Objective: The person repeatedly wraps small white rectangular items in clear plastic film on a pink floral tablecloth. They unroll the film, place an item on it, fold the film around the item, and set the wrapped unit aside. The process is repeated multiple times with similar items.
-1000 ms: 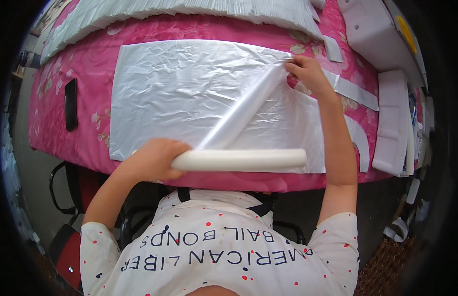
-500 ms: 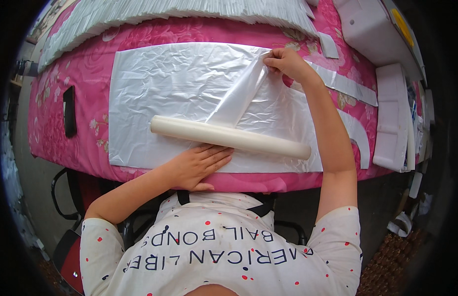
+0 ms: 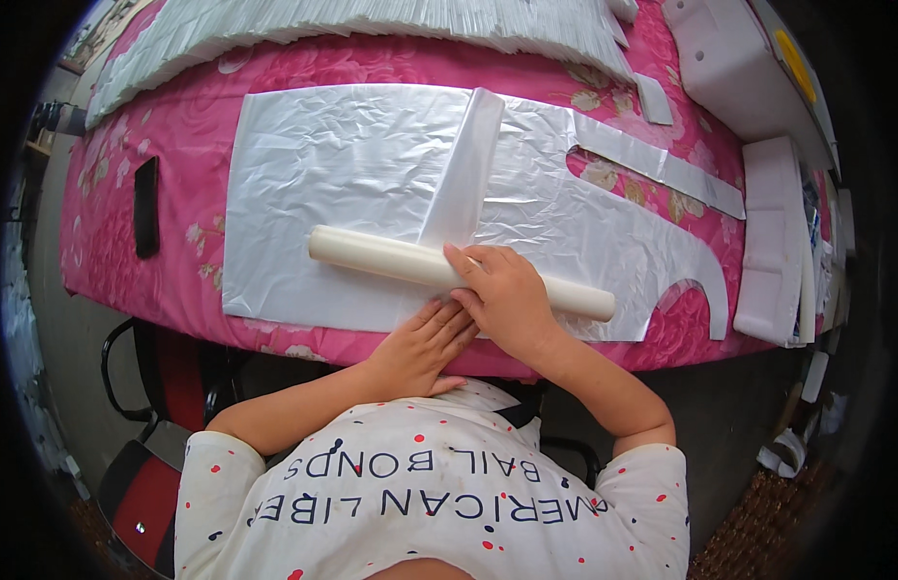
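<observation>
Roll, long white cylinder (image 3: 362, 249): lying slantwise on the sheet, left end farther from the person.
Right hand (image 3: 507, 295): fingers curved over the roll, thumb at its near side; how firmly it grips, cannot tell.
Left hand (image 3: 420, 343): laid flat, palm down, at the sheet's near edge, touching nothing that it pinches.
Sheet, wrinkled silvery-white plastic film (image 3: 323, 174): spread on the desk with pink floral cloth (image 3: 169, 232).
Band, narrow folded film (image 3: 468, 155): from the roll to the sheet's far edge.
Handling, by judgement: flat left palm as anchor, light even pressure on the roll, band kept smooth to limit creasing.
Edges: sheet's near side just beside the desk's front edge, where the roll's right end needs care; two strips extend rightward, near the white foam block (image 3: 768, 242).
Room: pink cloth between sheet and black flat slab (image 3: 146, 208); beyond, white stacked film (image 3: 372, 17) limits far reach.
</observation>
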Available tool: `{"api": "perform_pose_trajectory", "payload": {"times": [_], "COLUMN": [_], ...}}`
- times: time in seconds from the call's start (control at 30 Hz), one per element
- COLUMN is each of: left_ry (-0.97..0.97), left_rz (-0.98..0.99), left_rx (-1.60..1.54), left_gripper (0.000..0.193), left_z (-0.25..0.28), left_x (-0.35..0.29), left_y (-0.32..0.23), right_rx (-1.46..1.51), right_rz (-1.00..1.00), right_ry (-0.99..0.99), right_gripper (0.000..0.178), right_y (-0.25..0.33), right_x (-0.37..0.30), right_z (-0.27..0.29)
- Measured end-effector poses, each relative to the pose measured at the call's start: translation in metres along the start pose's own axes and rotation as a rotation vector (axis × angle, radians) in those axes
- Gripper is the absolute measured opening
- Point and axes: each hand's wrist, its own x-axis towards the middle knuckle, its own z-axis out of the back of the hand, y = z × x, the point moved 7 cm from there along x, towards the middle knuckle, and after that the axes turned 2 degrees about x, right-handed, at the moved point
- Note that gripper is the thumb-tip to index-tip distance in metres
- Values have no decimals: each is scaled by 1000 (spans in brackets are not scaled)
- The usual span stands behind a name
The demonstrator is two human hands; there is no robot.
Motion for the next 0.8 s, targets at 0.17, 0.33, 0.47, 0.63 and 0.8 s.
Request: {"api": "perform_pose_trajectory", "payload": {"times": [0.17,0.33,0.47,0.63,0.8], "left_ry": [-59,-85,-39,-36,-94], "left_rz": [-1,-234,-182,-81,-36], "left_rx": [-72,-113,-96,-11,198], "left_gripper": [76,76,81,77,65], "left_z": [9,19,28,5,-5], "left_x": [-3,-9,-10,-14,-18], "left_y": [-1,6,30,13,0], "right_rx": [-158,-324,-300,-126,-103], "right_rz": [-118,-411,-132,126,126], "right_ry": [-156,-393,-361,-91,-124], "right_gripper": [45,47,44,49,52], "right_y": [-48,-131,-92,-1,-2], "right_x": [3,-11,-19,-28,-3], "right_z": [35,102,83,15,7]}}
